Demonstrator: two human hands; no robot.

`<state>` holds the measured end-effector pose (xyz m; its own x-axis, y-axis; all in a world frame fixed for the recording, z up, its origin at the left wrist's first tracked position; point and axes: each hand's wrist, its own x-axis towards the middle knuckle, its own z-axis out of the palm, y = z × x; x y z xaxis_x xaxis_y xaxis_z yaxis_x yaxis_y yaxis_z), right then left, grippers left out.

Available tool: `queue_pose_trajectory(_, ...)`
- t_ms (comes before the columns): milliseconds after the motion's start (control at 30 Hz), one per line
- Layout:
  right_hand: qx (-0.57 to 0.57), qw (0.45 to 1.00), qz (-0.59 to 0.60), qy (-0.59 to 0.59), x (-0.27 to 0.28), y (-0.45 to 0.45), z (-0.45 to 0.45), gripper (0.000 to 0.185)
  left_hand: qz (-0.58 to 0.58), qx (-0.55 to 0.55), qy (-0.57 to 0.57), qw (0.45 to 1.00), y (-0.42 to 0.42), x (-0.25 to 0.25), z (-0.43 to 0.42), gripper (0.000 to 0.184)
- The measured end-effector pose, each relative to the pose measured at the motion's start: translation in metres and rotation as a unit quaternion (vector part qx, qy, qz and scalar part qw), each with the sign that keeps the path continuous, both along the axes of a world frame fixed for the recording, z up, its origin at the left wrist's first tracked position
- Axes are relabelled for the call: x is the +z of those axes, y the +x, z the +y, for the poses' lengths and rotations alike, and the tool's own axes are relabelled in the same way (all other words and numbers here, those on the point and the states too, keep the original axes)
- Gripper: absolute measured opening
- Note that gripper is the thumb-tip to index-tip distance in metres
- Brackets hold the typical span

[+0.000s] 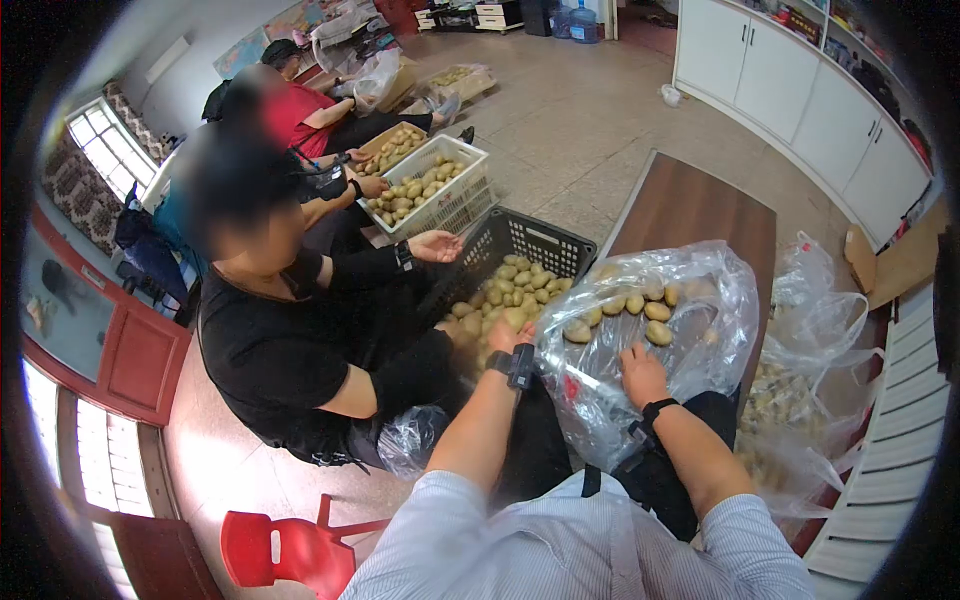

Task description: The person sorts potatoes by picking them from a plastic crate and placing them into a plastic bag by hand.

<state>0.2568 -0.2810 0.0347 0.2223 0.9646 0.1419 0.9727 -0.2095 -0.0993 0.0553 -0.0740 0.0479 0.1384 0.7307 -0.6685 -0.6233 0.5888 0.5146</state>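
My left hand reaches to the near right side of a black crate, over a heap of tan oval produce that looks like potatoes or kiwifruit. Its fingers blend into the heap, so I cannot make out whether they grip a piece. My right hand is open, fingers stretched forward over a clear plastic bag spread across my lap and the table edge. Several of the same oval pieces lie in the bag just beyond those fingertips.
A brown table extends ahead. Filled plastic bags stand at right. On my left sits a person in black, an open hand over the crate. Others sit beyond by a white crate. A red chair stands lower left.
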Motion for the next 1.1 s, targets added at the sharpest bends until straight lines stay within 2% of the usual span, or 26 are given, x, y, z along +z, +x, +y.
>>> queue_pose_trajectory(67,-0.015,1.0,0.013,-0.003,0.001,-0.002,-0.003,0.017,-0.019,0.081,-0.017,0.996,0.003,-0.007,0.001,0.025)
queue_pose_trajectory(100,-0.018,0.999,0.023,-0.014,0.004,-0.003,-0.004,0.017,-0.02,0.081,-0.018,0.996,0.003,-0.009,0.0,0.025)
queue_pose_trajectory(167,-0.018,0.999,0.03,-0.027,0.007,-0.004,-0.007,0.017,0.063,0.079,0.007,0.995,0.001,-0.012,0.0,0.031)
queue_pose_trajectory(200,-0.019,0.999,0.037,-0.025,0.008,-0.005,-0.009,0.018,0.064,0.082,0.003,0.995,-0.007,0.001,-0.009,0.031)
queue_pose_trajectory(233,-0.018,0.999,0.044,-0.023,0.008,-0.007,-0.011,0.019,0.351,-0.102,0.248,0.897,-0.018,0.029,-0.025,0.029)
queue_pose_trajectory(267,-0.011,0.998,0.047,-0.031,0.014,-0.008,-0.015,0.019,0.417,-0.167,0.308,0.839,-0.02,0.014,-0.022,0.027)
queue_pose_trajectory(333,-0.022,0.997,0.054,-0.057,0.024,-0.012,-0.016,0.019,0.539,-0.25,0.425,0.683,-0.023,-0.019,-0.016,0.024)
queue_pose_trajectory(367,-0.028,0.994,0.076,-0.068,0.014,-0.009,-0.016,0.02,0.499,-0.22,0.386,0.744,-0.019,-0.054,-0.001,0.025)
queue_pose_trajectory(467,-0.061,0.986,0.099,-0.123,0.014,-0.011,-0.014,0.02,0.419,-0.173,0.325,0.83,-0.028,-0.038,0.003,0.026)
queue_pose_trajectory(500,-0.071,0.983,0.089,-0.145,0.016,-0.011,-0.015,0.026,0.375,-0.16,0.299,0.863,-0.025,-0.034,0.004,0.025)
queue_pose_trajectory(567,-0.081,0.984,0.107,-0.117,0.014,-0.009,-0.016,0.03,0.206,-0.112,0.22,0.947,-0.014,-0.025,0.001,0.023)
queue_pose_trajectory(633,-0.095,0.979,0.159,-0.088,0.006,-0.009,-0.017,0.038,0.056,-0.076,0.159,0.983,-0.007,-0.018,0.0,0.021)
queue_pose_trajectory(700,-0.117,0.966,0.219,-0.078,0.003,-0.005,-0.013,0.042,-0.012,-0.102,0.15,0.983,-0.002,-0.013,-0.002,0.02)
queue_pose_trajectory(767,-0.128,0.947,0.289,-0.049,0.001,-0.003,-0.009,0.044,-0.02,-0.135,0.143,0.98,-0.001,-0.002,-0.016,0.019)
queue_pose_trajectory(833,-0.14,0.935,0.324,-0.022,0.005,0.001,-0.004,0.046,0.054,-0.18,0.174,0.967,0.005,0.032,-0.028,0.02)
queue_pose_trajectory(900,-0.108,0.9,0.42,0.031,0.013,0.001,0.003,0.049,0.047,-0.213,0.184,0.958,0.011,0.033,-0.03,0.019)
queue_pose_trajectory(933,-0.111,0.9,0.419,0.032,0.017,0.0,0.005,0.049,0.045,-0.239,0.194,0.95,0.013,0.033,-0.032,0.017)
queue_pose_trajectory(1000,-0.066,0.867,0.488,0.076,0.03,-0.005,0.008,0.051,0.041,-0.263,0.188,0.945,0.016,0.039,-0.037,0.019)
queue_pose_trajectory(1033,-0.066,0.867,0.489,0.075,0.033,-0.01,0.011,0.051,0.052,-0.311,0.206,0.926,0.018,0.042,-0.038,0.02)
queue_pose_trajectory(1100,-0.026,0.797,0.591,0.118,0.035,-0.016,0.017,0.05,0.052,-0.368,0.22,0.902,0.021,0.044,-0.044,0.025)
